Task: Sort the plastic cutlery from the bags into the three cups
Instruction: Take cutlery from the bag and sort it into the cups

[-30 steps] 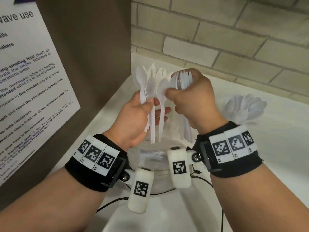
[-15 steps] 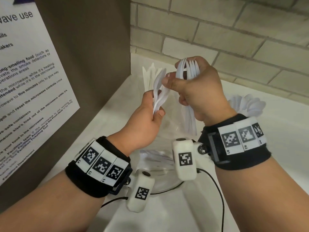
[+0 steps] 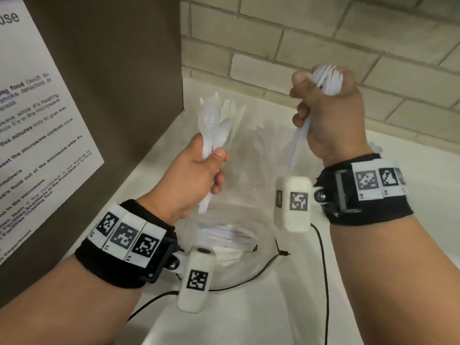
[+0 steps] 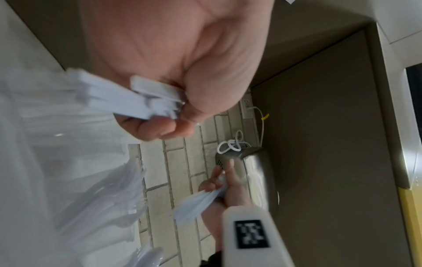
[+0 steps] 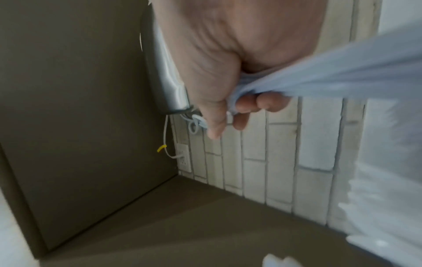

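Observation:
My left hand (image 3: 199, 175) grips a few white plastic spoons (image 3: 209, 125) by their handles, bowls up, low over the counter. In the left wrist view the handle ends (image 4: 137, 101) stick out below the fist. My right hand (image 3: 328, 115) is raised to the right, fist closed round a bundle of white cutlery (image 3: 326, 78); I cannot tell its kind. A clear bag (image 3: 229, 240) with more cutlery lies below both hands. Behind the spoons, white pointed pieces (image 3: 232, 110) stand in the back corner. A clear cup (image 3: 261, 145) stands between the hands.
A brown cabinet side (image 3: 124, 70) with a printed notice (image 3: 37, 120) walls off the left. Pale brick wall (image 3: 323, 33) runs along the back. The white counter (image 3: 410, 245) extends right. Black cables (image 3: 323, 270) trail from the wrist cameras. A third cup is hidden behind my right wrist.
The hands have pulled apart. The right hand rose and went right with its bundle. The left hand dropped slightly left, keeping the spoons.

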`<control>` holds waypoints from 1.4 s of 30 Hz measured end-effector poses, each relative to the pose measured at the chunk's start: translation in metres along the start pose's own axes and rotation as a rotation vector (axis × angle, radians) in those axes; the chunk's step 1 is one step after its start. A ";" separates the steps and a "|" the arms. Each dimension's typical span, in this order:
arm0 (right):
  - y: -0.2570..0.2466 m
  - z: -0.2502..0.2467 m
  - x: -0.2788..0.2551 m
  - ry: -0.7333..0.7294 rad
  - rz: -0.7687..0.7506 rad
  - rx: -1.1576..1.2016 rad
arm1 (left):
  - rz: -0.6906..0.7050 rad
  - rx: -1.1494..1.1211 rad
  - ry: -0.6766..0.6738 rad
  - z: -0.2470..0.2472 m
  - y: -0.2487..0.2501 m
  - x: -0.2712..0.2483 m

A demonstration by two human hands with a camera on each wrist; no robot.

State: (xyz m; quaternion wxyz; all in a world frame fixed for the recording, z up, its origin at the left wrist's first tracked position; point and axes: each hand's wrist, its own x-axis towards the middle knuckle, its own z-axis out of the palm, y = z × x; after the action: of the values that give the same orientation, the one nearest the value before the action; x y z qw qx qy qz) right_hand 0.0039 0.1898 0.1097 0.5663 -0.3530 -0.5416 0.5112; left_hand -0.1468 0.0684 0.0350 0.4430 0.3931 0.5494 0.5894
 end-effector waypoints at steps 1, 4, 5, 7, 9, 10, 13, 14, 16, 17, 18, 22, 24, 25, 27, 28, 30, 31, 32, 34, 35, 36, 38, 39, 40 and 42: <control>0.001 -0.002 0.004 0.020 -0.059 0.006 | -0.005 -0.024 0.033 0.000 0.000 0.002; 0.008 -0.006 0.013 0.052 -0.152 -0.011 | -0.014 -0.060 0.073 0.002 0.000 0.007; 0.013 -0.006 0.015 0.064 -0.159 -0.021 | -0.012 -0.060 0.070 0.003 0.001 0.008; 0.026 -0.007 0.020 0.080 -0.144 -0.045 | -0.012 -0.045 0.046 0.005 0.002 0.010; 0.043 -0.008 0.019 0.081 -0.103 -0.073 | -0.008 -0.027 0.019 0.008 0.004 0.010; 0.052 -0.009 0.018 0.075 -0.072 -0.096 | -0.005 -0.015 0.011 0.009 0.005 0.010; 0.074 -0.014 0.011 0.027 0.059 -0.106 | -0.012 0.023 0.002 0.012 0.005 0.009; 0.078 -0.016 0.010 0.027 0.102 -0.093 | -0.019 0.027 0.000 0.012 0.005 0.009; 0.080 -0.018 0.012 0.055 0.140 -0.089 | -0.032 0.036 -0.006 0.013 0.004 0.008; 0.079 -0.018 0.013 0.072 0.141 -0.096 | -0.037 0.042 -0.009 0.014 0.003 0.008; 0.077 -0.018 0.014 0.084 0.136 -0.093 | -0.042 0.047 -0.014 0.015 0.003 0.008; 0.069 -0.018 0.014 0.112 0.101 -0.128 | -0.052 0.062 -0.042 0.020 0.003 0.007; 0.065 -0.020 0.014 0.119 0.066 -0.183 | -0.062 0.039 -0.070 0.022 0.004 0.006; 0.064 -0.022 0.014 0.101 0.060 -0.234 | -0.070 0.020 -0.086 0.022 0.004 0.005; 0.064 -0.024 0.015 0.009 0.097 -0.417 | -0.083 0.008 -0.108 0.023 0.003 0.004; 0.065 -0.025 0.014 -0.039 0.123 -0.519 | -0.083 0.013 -0.110 0.023 0.003 0.004; 0.067 -0.028 0.013 -0.070 0.125 -0.625 | -0.079 0.014 -0.103 0.023 0.003 0.003; 0.066 -0.029 0.013 -0.065 0.123 -0.622 | -0.079 0.010 -0.094 0.023 0.002 0.004; 0.064 -0.029 0.012 -0.072 0.131 -0.610 | -0.078 0.007 -0.084 0.023 0.002 0.004; 0.061 -0.030 0.011 -0.127 0.170 -0.649 | -0.077 0.006 -0.077 0.023 0.001 0.005; 0.060 -0.031 0.010 -0.139 0.177 -0.678 | -0.077 0.012 -0.086 0.024 0.001 0.005; 0.058 -0.031 0.009 -0.125 0.161 -0.683 | -0.075 0.023 -0.103 0.024 0.000 0.005; 0.050 -0.025 0.003 -0.066 0.060 -0.626 | -0.073 0.060 -0.161 0.025 0.000 0.005; 0.044 -0.021 -0.001 -0.047 0.002 -0.574 | -0.077 0.080 -0.191 0.026 -0.001 0.004; 0.038 -0.017 -0.008 -0.059 -0.030 -0.504 | -0.082 0.094 -0.217 0.026 -0.001 0.004; 0.026 -0.011 -0.025 -0.210 0.007 -0.344 | -0.065 0.134 -0.256 0.028 0.000 0.002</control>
State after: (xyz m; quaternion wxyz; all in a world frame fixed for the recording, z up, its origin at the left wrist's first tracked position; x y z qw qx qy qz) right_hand 0.0119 0.1734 0.0769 0.4362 -0.3910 -0.6760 0.4470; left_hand -0.1210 0.0788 0.0374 0.5009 0.4759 0.5390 0.4818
